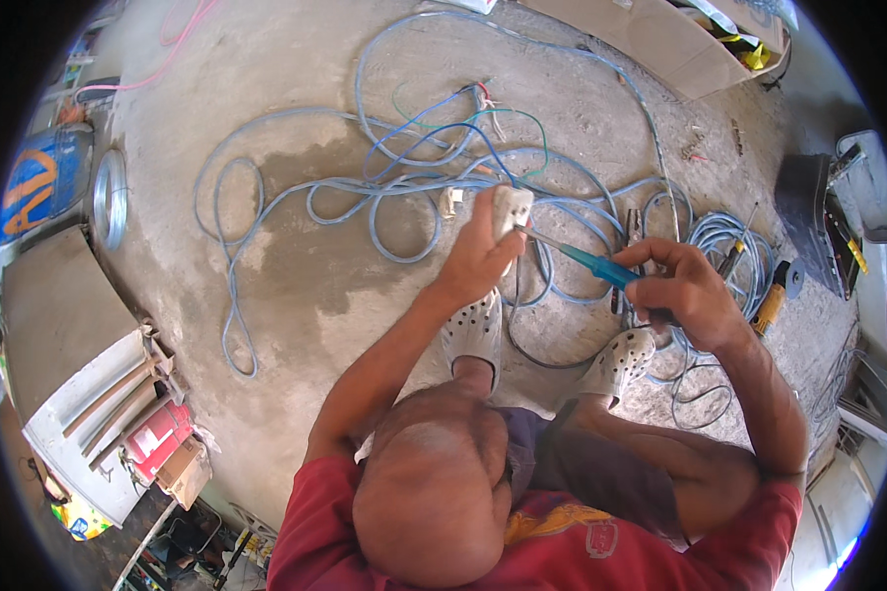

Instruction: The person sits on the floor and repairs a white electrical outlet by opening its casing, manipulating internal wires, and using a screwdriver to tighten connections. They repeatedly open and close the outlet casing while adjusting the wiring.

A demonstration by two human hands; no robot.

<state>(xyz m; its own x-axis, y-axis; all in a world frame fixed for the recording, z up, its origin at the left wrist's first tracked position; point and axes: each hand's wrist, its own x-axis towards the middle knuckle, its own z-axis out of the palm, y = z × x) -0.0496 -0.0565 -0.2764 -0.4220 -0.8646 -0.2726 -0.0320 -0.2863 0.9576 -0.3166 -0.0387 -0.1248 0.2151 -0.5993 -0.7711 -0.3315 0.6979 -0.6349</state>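
Note:
My left hand (475, 254) is closed around a small white electrical socket block (511, 209), raised above the floor. A blue wire (508, 169) reaches the block's far end. From the right, my right hand (682, 288) grips the teal handle of a screwdriver (593, 262), its shaft pointing left. The screwdriver's tip meets the block's right side near my left thumb; whether it sits in a screw cannot be made out. Long blue-grey cable (337, 184) lies in loops beyond my hands, with loose blue and green wires (532, 123) at its stripped end.
A cable coil (724, 236) and a yellow-and-black angle grinder (774, 295) lie at the right. A small whitish piece (449, 203) rests left of the block. Cardboard boxes (650, 39) stand at the far right, and a wire coil (110, 200) at the left.

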